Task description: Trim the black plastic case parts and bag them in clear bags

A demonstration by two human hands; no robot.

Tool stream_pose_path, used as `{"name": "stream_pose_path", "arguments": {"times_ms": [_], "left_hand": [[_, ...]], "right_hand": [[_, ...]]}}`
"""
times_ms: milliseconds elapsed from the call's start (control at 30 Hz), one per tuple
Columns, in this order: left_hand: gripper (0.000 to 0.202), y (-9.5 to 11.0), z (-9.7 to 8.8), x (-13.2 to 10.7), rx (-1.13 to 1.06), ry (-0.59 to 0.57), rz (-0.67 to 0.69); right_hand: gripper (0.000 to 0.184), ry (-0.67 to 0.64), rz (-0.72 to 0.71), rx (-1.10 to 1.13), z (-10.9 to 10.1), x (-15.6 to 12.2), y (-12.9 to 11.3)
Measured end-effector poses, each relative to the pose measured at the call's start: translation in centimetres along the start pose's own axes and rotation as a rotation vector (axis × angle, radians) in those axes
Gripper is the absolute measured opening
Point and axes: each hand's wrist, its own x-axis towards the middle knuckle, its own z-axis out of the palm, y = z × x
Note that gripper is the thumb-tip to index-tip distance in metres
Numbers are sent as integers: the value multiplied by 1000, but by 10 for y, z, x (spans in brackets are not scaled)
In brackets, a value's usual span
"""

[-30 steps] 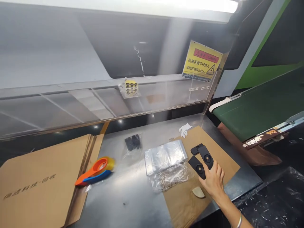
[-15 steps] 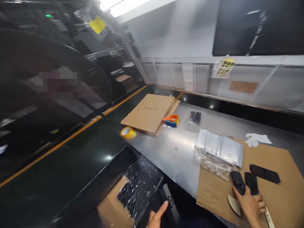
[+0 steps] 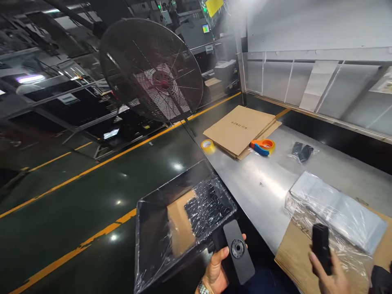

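My left hand, low in the middle of the head view, grips a flat black plate-shaped part with rounded ends and a ringed round hole. A darker black piece lies against it on the left, and I cannot tell whether the two are joined. At lower right, my right hand is closed round a small black block-shaped part, held upright over the cardboard sheets. Clear plastic bags lie stacked just beyond this hand. A black crate beside the table holds cardboard and plastic-wrapped black pieces.
Cardboard sheets, a yellow tape roll, an orange-and-blue tape dispenser and a bagged pair of black parts lie along the metal table. A large fan stands beyond the yellow floor line.
The view has swung left, bringing the crate and fan fully in. My right hand has lifted a black block-shaped part off the cardboard. My left hand still holds the plate-shaped part.
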Motion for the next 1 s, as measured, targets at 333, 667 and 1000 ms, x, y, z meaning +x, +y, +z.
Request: {"name": "stream_pose_path", "arguments": {"times_ms": [333, 667, 1000], "left_hand": [[38, -5, 17, 37, 49, -70, -53], [35, -39, 31, 63, 82, -99, -215], [44, -92, 40, 113, 318, 60, -376]], "right_hand": [[44, -477, -211, 235, 86, -66, -66], [50, -430, 15, 385, 46, -58, -45], [53, -87, 192, 343, -21, -34, 7]]}}
